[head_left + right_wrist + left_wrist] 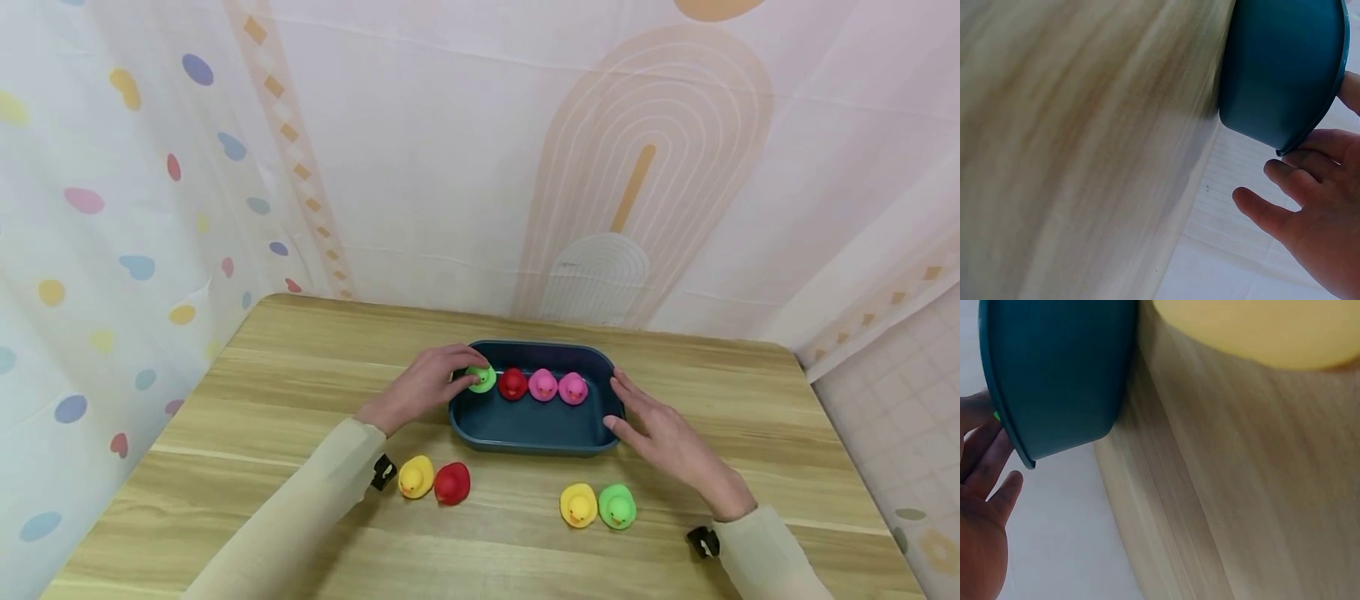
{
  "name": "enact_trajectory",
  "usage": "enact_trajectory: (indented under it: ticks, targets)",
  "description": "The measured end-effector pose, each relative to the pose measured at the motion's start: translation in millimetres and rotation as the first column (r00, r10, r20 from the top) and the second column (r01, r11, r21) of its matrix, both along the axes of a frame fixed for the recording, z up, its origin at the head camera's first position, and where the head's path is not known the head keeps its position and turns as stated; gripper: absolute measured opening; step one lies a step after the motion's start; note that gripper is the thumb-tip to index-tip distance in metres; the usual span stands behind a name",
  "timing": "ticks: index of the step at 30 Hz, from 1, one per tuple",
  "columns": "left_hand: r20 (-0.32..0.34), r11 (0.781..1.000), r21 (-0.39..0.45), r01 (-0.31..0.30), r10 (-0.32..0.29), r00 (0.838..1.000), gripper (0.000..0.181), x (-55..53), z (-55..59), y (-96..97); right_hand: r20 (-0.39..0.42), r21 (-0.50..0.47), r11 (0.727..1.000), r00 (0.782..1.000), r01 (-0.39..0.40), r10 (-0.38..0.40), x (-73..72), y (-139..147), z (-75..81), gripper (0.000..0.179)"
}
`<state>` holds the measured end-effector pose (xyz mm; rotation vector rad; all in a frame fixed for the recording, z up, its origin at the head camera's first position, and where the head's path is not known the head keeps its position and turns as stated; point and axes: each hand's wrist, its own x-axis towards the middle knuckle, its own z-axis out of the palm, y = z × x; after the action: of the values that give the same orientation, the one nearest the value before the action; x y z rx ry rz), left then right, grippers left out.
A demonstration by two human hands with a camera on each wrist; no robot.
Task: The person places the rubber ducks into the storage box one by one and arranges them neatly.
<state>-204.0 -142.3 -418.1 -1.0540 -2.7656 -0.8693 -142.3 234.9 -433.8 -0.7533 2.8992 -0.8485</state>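
Observation:
A dark teal tray (536, 427) with rounded ends stands on the wooden table. Inside its left end my left hand (423, 387) pinches a light green rubber duck (483, 380) between thumb and fingers. In the left wrist view only a sliver of green shows beside the tray wall (1054, 381). To the right of this duck, a red duck (513, 384) and two pink ducks, one in the middle (543, 385) and one at the right (573, 388), form a row. My right hand (667, 433) rests fingertips at the tray's right rim, fingers extended and thumb over the inside.
In front of the tray, a yellow duck (416, 477) and a red duck (452, 483) sit at the left. A second yellow duck (578, 505) and another green duck (617, 507) sit at the right. A patterned curtain (435, 167) hangs behind the table (495, 550).

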Motion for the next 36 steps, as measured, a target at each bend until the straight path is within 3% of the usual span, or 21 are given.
enact_trajectory:
  ticks: [9, 17, 36]
  targets:
    - [0.008, 0.999, -0.039, 0.015, -0.015, 1.0, 0.022, -5.2, -5.3, 3.8, 0.039, 0.005, 1.0, 0.999, 0.009, -0.009, 1.0, 1.4, 0.0, 0.069]
    - [0.021, 0.998, -0.062, 0.004, -0.003, 1.0, 0.021, -9.0, -7.3, 9.3, 0.01, 0.003, 1.0, 1.0, 0.012, -0.012, 1.5, 3.5, 1.6, 0.067]
    - [0.06, 0.987, -0.158, -0.002, 0.011, 0.998, 0.02, -11.6, -8.3, 16.6, 0.03, 0.009, 1.0, 1.0, 0.005, -0.005, 1.4, 1.0, 2.3, 0.069]
